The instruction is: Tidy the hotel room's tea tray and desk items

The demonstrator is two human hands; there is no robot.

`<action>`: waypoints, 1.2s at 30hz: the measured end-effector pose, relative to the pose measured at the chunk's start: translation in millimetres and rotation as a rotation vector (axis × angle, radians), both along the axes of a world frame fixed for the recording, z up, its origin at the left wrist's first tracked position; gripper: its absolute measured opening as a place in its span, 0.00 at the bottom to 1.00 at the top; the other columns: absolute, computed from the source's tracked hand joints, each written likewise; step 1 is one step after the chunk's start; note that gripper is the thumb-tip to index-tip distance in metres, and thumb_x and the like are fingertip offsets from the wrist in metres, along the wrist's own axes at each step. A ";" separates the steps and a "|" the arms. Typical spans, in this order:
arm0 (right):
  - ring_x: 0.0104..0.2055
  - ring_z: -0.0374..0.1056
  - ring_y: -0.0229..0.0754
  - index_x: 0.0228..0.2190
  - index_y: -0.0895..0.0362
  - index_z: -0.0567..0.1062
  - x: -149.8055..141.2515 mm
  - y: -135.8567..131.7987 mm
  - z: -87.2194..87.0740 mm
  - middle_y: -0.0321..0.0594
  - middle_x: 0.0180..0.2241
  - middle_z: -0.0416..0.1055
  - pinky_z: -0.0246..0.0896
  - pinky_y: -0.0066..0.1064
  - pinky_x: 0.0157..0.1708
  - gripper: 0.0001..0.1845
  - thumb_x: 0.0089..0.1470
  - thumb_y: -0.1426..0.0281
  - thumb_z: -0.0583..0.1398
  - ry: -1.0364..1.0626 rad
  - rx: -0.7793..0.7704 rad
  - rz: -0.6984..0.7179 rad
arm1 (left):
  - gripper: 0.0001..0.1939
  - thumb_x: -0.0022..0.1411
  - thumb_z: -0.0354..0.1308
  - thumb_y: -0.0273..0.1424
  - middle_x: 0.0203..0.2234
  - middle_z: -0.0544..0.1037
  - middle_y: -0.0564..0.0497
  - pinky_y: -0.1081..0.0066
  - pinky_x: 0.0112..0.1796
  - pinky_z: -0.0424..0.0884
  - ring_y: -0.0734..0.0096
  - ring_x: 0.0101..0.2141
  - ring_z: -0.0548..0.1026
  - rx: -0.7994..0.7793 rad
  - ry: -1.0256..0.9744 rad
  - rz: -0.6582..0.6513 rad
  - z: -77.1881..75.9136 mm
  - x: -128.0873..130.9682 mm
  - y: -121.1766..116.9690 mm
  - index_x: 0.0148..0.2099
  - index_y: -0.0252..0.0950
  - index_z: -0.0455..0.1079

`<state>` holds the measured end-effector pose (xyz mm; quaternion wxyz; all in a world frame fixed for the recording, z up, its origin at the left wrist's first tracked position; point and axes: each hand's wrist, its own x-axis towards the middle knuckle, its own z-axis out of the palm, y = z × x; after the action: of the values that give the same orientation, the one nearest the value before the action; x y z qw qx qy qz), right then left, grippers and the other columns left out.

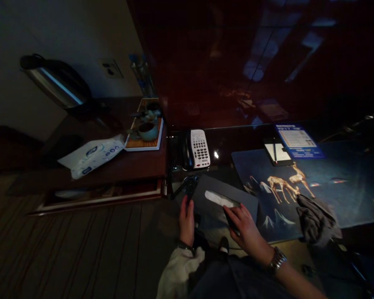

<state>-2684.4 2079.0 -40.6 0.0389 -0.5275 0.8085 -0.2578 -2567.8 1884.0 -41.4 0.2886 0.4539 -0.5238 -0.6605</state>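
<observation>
My left hand stands upright at the near edge of the desk, its fingers closed around a dark object whose shape is hard to tell in the dim light. My right hand lies beside a dark grey tissue box, with a white tissue showing in its slot. Its fingers pinch a small black object at the box's near edge. A metal watch circles my right wrist, and a thin band circles my left.
A white corded telephone stands behind the box. To the right lie a blue giraffe-print desk mat, a crumpled grey cloth and a notepad with pen. On the left are a cup tray, wipes packet, kettle and open drawer.
</observation>
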 end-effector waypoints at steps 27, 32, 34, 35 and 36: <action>0.47 0.73 0.47 0.33 0.55 0.83 -8.4 -3.8 45.4 0.44 0.41 0.80 0.55 0.50 0.64 0.11 0.58 0.63 0.61 -0.578 -0.537 -0.533 | 0.14 0.56 0.57 0.25 0.40 0.77 0.47 0.54 0.45 0.61 0.53 0.45 0.67 -1.217 -0.336 -1.239 86.7 -97.3 -32.7 0.42 0.43 0.79; 0.45 0.74 0.46 0.30 0.54 0.82 -2.4 -0.8 50.2 0.40 0.37 0.81 0.43 0.52 0.68 0.09 0.55 0.62 0.65 -0.675 -0.551 -0.421 | 0.31 0.51 0.55 0.19 0.50 0.73 0.48 0.56 0.49 0.61 0.56 0.51 0.65 -1.286 -0.269 -1.335 88.1 -98.4 -13.5 0.55 0.49 0.73; 0.44 0.74 0.45 0.30 0.54 0.82 -3.4 2.7 51.2 0.40 0.36 0.80 0.45 0.51 0.67 0.08 0.56 0.63 0.64 -0.670 -0.562 -0.402 | 0.18 0.53 0.56 0.21 0.44 0.75 0.49 0.56 0.47 0.61 0.56 0.48 0.66 -1.297 -0.244 -1.367 86.9 -100.4 -6.1 0.41 0.47 0.79; 0.43 0.73 0.45 0.30 0.54 0.82 -5.7 4.6 50.5 0.40 0.36 0.80 0.49 0.50 0.65 0.09 0.56 0.64 0.63 -0.656 -0.576 -0.415 | 0.12 0.54 0.57 0.23 0.41 0.75 0.48 0.56 0.46 0.61 0.56 0.46 0.67 -1.293 -0.238 -1.362 87.2 -101.8 -5.4 0.36 0.44 0.79; 0.43 0.73 0.46 0.29 0.55 0.82 -8.7 6.3 49.0 0.41 0.35 0.80 0.54 0.48 0.62 0.09 0.56 0.64 0.63 -0.640 -0.591 -0.442 | 0.08 0.56 0.57 0.25 0.39 0.76 0.47 0.56 0.46 0.62 0.55 0.45 0.67 -1.282 -0.233 -1.339 88.4 -103.2 -7.3 0.33 0.41 0.77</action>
<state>-2693.1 2085.3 8.4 0.0784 -0.2261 0.7406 -0.6279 -2671.0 1876.7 47.0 -0.0110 -0.1251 -0.9664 -0.2244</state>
